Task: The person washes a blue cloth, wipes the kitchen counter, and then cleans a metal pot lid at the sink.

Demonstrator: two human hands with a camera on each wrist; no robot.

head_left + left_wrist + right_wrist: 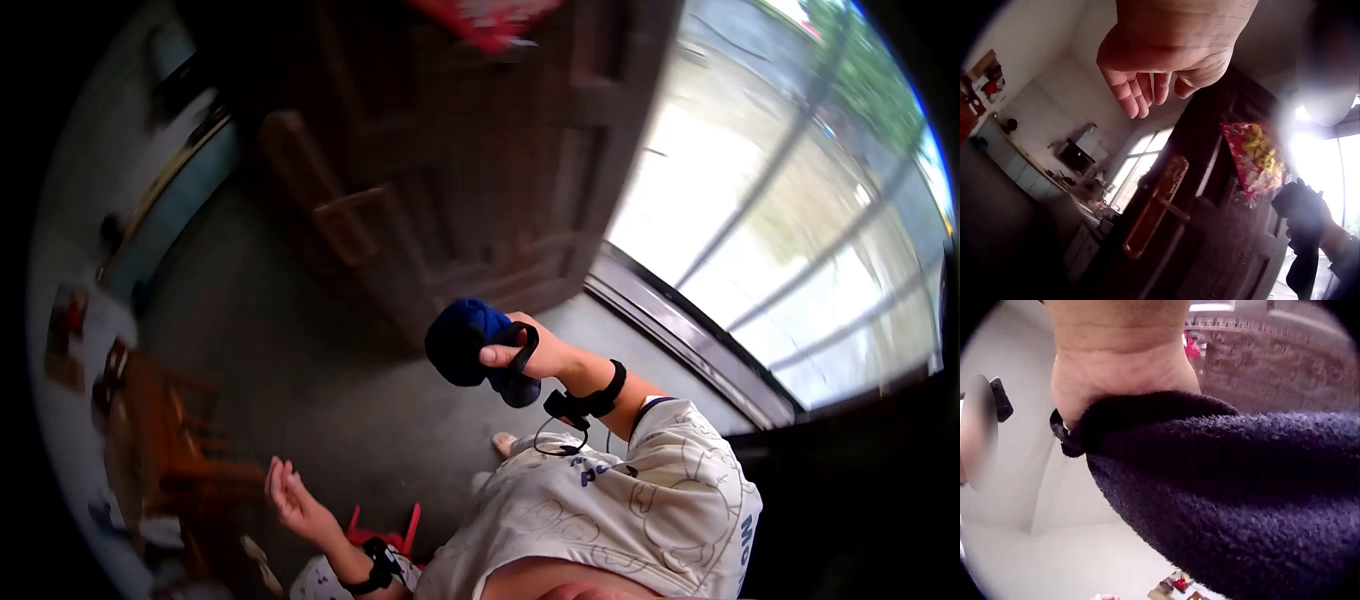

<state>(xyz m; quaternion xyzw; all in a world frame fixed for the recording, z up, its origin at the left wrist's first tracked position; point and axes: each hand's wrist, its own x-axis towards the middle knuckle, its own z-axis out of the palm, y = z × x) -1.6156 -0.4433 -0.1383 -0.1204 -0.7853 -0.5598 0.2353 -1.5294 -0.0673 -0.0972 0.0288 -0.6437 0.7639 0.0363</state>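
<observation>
In the head view a dark blue fuzzy cloth item point(468, 340) with a black strap is gripped by my right hand point(535, 350), thumb across it. Close up, the same blue fabric point(1222, 481) fills much of the right wrist view, hiding the fingers; only the wrist point(1122, 362) shows. My left hand point(300, 505) hangs at lower left, holding nothing, its fingers loosely bent. In the left wrist view that hand point(1175, 50) is in front of the brown door point(1210, 244), apart from its handle point(1169, 206).
A brown panelled door point(450, 180) with a red decoration point(490, 20) stands ahead. To its right is a bright doorway with a metal threshold point(700, 335). Wooden chairs point(170, 430) are at left, and a red stool point(385, 530) is near my left forearm.
</observation>
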